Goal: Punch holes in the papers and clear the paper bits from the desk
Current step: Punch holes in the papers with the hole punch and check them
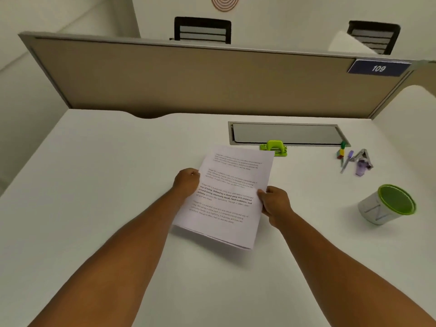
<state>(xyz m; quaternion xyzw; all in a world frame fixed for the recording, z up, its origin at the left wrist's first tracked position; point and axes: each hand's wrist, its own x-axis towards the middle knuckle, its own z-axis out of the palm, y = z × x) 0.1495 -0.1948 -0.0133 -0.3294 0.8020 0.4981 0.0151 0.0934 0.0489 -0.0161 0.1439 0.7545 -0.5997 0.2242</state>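
Left hand (187,181), right hand (274,204): each pinching papers (226,197) | printed white sheets, tilted

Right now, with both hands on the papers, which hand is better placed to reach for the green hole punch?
Probably the right hand. The hole punch sits beyond the papers' far right corner, on that hand's side. The left hand grips the opposite edge and would have to cross over the sheets.

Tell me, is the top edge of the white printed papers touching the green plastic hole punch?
Cannot tell. In the head view, the top corner of the papers overlaps the hole punch in the image, but both hands hold the sheets raised, so contact or gap is unclear.
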